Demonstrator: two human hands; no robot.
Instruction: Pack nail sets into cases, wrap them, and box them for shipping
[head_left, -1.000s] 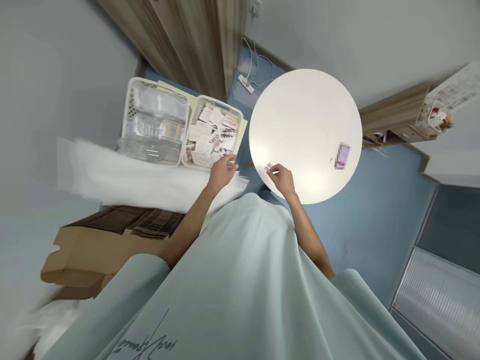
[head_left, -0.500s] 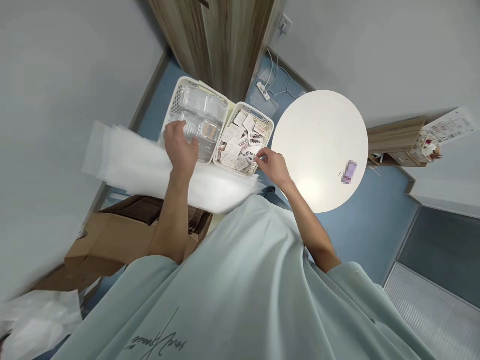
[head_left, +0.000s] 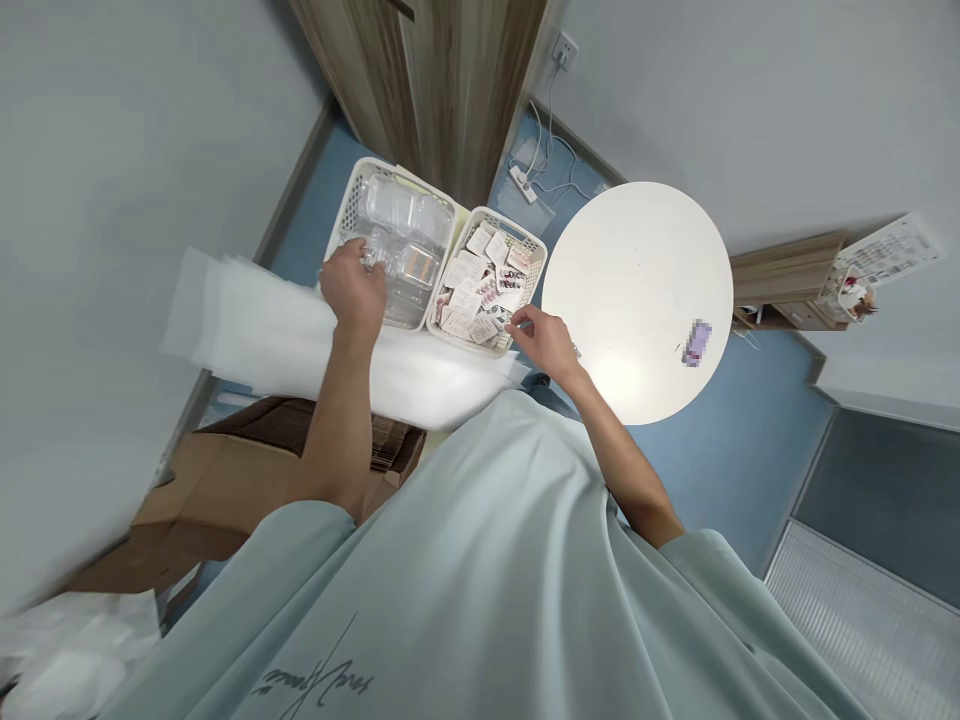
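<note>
My left hand (head_left: 352, 288) is over the front left of a white plastic basket (head_left: 339, 222), its fingers bent and the thumb apart. Clear plastic boxes (head_left: 390, 203) fill that basket, and the fingertips are at the nearest ones; contact is unclear. A smaller white basket (head_left: 541, 250) on its right holds a pile of white cards and small packs (head_left: 466, 270), some with dark or pinkish oval pieces. At its front right corner, my right hand (head_left: 546, 342) has thumb and forefinger pinched together by the cards. What sits between those fingertips is too small to make out.
A round white table (head_left: 637, 270) stands at right, with a blurred purple item (head_left: 697, 343) on it. White translucent sheets (head_left: 300, 335) lie before the baskets, above cardboard boxes (head_left: 217, 485). Behind are a wooden cabinet (head_left: 442, 90) and a power strip (head_left: 523, 184) with cables.
My left hand has shifted slightly left, and its thumb has drawn nearer the fingers. The right hand stays at the small basket's corner, almost unmoved.
</note>
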